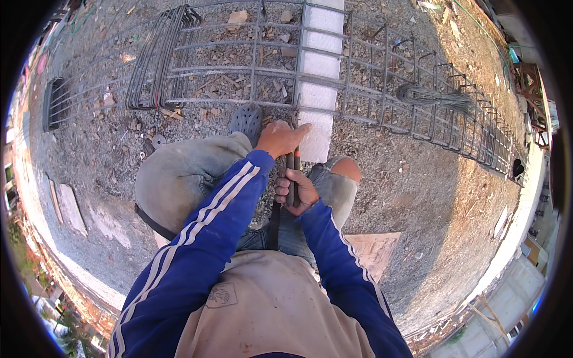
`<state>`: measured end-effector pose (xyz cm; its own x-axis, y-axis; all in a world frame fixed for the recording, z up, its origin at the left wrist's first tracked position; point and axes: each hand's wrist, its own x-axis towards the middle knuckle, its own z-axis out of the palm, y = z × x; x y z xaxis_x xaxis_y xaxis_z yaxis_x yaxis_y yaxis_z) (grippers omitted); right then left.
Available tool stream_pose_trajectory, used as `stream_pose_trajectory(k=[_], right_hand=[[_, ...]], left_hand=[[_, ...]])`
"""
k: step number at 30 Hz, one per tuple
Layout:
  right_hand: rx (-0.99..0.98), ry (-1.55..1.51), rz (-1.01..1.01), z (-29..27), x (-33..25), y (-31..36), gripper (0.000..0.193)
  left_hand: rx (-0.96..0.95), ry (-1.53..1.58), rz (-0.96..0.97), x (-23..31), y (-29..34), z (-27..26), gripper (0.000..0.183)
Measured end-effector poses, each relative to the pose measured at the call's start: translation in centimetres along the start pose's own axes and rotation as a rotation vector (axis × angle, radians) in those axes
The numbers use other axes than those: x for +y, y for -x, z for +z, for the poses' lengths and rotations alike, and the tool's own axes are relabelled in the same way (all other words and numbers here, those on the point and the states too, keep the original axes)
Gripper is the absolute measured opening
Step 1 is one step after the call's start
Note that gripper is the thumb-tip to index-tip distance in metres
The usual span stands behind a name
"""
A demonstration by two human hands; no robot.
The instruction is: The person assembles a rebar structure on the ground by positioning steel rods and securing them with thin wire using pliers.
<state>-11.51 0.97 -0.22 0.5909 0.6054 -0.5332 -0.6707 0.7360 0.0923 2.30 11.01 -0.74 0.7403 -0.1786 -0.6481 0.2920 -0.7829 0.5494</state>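
A long rebar cage [382, 77] lies across the gravel in front of me. My left hand [280, 138] reaches forward to the cage's near bar, fingers closed at the head of a pair of pincers [293, 173] with red-and-black handles. My right hand [296, 190] grips those handles just below. Both arms wear blue sleeves with white stripes. I am crouched, knees in torn jeans either side of my hands. A white block [319, 65] runs under the cage past my left hand.
A bundle of bent steel stirrups [161, 56] lies on the cage at left. A coil of tying wire [427, 95] rests on the cage at right. My dark clog [246, 119] stands by the cage. A wooden board [373, 250] lies behind my right arm.
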Motion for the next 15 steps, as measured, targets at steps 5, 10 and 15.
stream_pose_trajectory(k=[5,10,15], right_hand=[[0.003,-0.057,-0.062,2.5,1.2,-0.5,0.032],[0.494,0.534,-0.166,6.5,0.9,0.7,0.051],[1.027,1.466,-0.879,-0.1,-1.5,0.7,0.077]], left_hand=[[-0.158,1.047,-0.206,-1.1,0.2,1.6,0.044],[-0.051,0.967,-0.261,-0.6,-0.1,1.6,0.038],[0.039,1.088,-0.265,0.2,0.3,3.1,0.053]])
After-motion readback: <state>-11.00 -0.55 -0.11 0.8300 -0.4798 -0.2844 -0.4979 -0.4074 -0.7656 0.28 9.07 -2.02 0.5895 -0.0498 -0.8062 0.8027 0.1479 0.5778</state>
